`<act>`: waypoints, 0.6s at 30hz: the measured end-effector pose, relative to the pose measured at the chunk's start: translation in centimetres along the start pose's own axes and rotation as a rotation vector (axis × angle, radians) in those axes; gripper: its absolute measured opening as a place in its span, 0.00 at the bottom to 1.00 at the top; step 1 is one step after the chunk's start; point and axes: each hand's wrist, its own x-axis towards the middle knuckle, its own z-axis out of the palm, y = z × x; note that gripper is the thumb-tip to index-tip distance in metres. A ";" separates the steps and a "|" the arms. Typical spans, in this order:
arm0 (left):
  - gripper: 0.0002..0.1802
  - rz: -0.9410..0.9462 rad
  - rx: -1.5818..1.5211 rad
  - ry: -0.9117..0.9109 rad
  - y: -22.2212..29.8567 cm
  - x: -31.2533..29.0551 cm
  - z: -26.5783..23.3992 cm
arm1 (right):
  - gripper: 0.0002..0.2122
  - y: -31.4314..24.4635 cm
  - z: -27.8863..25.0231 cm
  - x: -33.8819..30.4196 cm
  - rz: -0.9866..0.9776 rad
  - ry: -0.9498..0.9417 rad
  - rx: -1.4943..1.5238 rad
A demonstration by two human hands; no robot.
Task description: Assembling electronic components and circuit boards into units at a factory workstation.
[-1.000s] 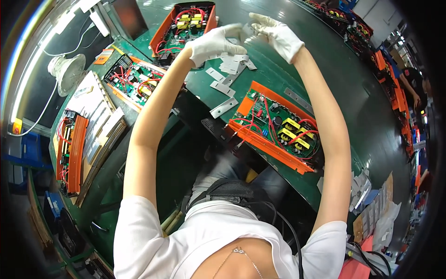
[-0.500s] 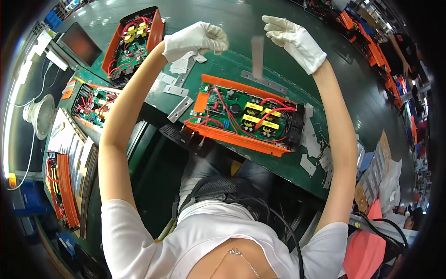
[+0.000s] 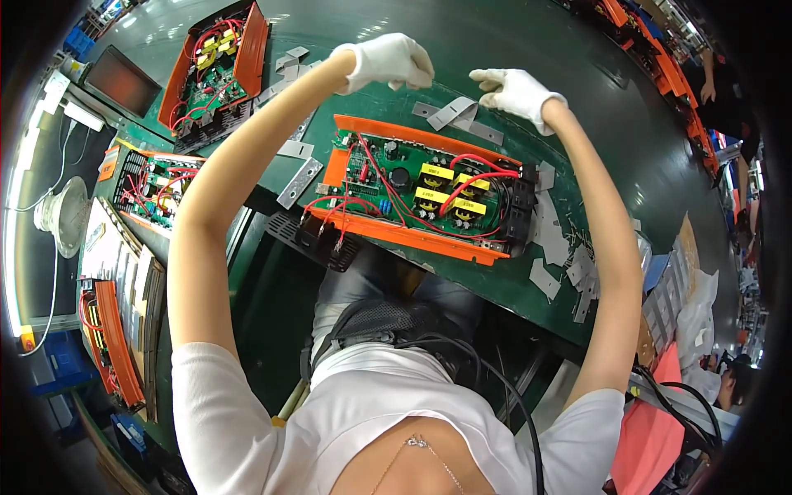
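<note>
- Nearest the person, the orange-cased circuit board (image 3: 421,194) lies flat on the green bench (image 3: 528,49), its red wires loose on top.
- At its one o'clock, the right hand (image 3: 516,89), gloved, pinches a bent grey strip (image 3: 452,112); a light, steady grip keeps it from creasing.
- At twelve o'clock the left hand (image 3: 388,62) is curled shut above the bench; whether it holds anything, I cannot tell.

Both the left hand (image 3: 388,62) and the right hand (image 3: 516,89) are covered by white knitted cloth gloves with a matt, soft look. The grey strips (image 3: 462,115) beside them appear as thin, dull sheet material. The circuit board (image 3: 421,186) is seen as glossy green, framed by a smooth orange tray (image 3: 412,235). The table (image 3: 511,41) is surfaced in dark green with a slight sheen.
</note>
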 end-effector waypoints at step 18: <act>0.20 0.143 -0.572 -0.254 -1.2 3.2 1.1 | 0.09 -2.3 0.2 -0.5 -0.319 0.602 0.026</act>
